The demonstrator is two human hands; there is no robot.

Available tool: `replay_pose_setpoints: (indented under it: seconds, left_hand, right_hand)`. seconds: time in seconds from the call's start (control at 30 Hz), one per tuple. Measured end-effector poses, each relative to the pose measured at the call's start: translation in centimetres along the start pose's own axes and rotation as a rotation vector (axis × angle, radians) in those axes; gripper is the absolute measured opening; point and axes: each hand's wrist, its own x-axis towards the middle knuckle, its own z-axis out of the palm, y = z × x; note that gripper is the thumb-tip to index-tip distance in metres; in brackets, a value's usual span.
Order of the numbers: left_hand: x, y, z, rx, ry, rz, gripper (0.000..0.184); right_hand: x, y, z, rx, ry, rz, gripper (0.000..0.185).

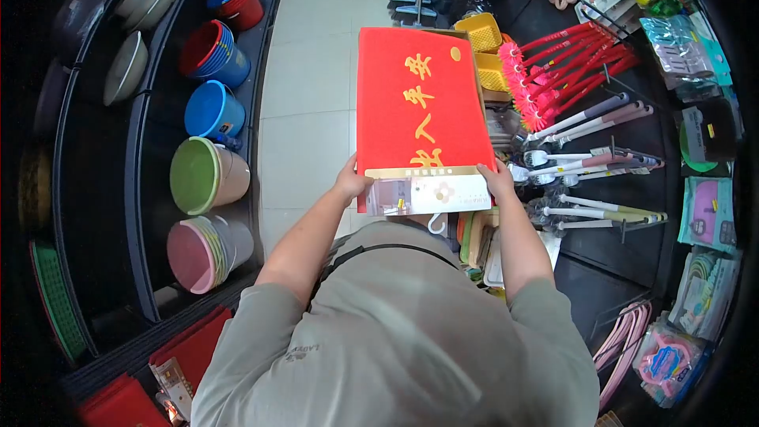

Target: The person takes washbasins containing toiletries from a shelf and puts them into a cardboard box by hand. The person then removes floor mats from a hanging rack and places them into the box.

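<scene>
A red doormat (415, 95) with gold Chinese characters is held out flat in front of my body. Across its near edge runs a pale printed card (451, 192) with a clear window, and a white hanger hook (436, 224) sticks out below that card. My left hand (353, 180) is closed on the mat's near left corner. On the opposite corner, my right hand (496, 180) grips with its thumb on top of the card. The fingers of both hands are mostly hidden under the mat. A brown cardboard edge (477, 71) shows along the mat's far right side.
Black shelves on the left carry stacked buckets (217, 117) and basins (126, 67). Along the right hang pink-headed brushes (538, 99), white-handled brushes (585, 162) and packaged goods. Yellow baskets (481, 33) stand beyond the mat. Pale floor tiles (304, 79) run between. More red mats (122, 405) lie lower left.
</scene>
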Motion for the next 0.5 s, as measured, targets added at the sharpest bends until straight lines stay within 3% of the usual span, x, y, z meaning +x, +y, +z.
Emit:
replay_pose_setpoints:
  seconds: [0.13, 0.23, 0.33, 0.5]
  left_hand:
    - [0.2, 0.3, -0.2, 0.196, 0.018, 0.009, 0.088]
    - [2.9, -3.2, -0.3, 0.350, 0.037, 0.066, 0.092]
    - [1.9, -1.0, -0.1, 0.405, 0.006, -0.015, 0.083]
    - [3.3, -1.0, 0.7, 0.383, 0.040, 0.042, 0.089]
  right_hand:
    - [0.1, -0.2, 1.0, -0.105, 0.088, -0.037, 0.045]
    - [0.8, 1.0, 1.8, -0.288, 0.250, -0.192, 0.042]
    - [-1.3, -3.0, 1.9, -0.241, 0.252, -0.218, 0.042]
    - [1.1, -2.3, 1.0, -0.244, 0.274, -0.256, 0.044]
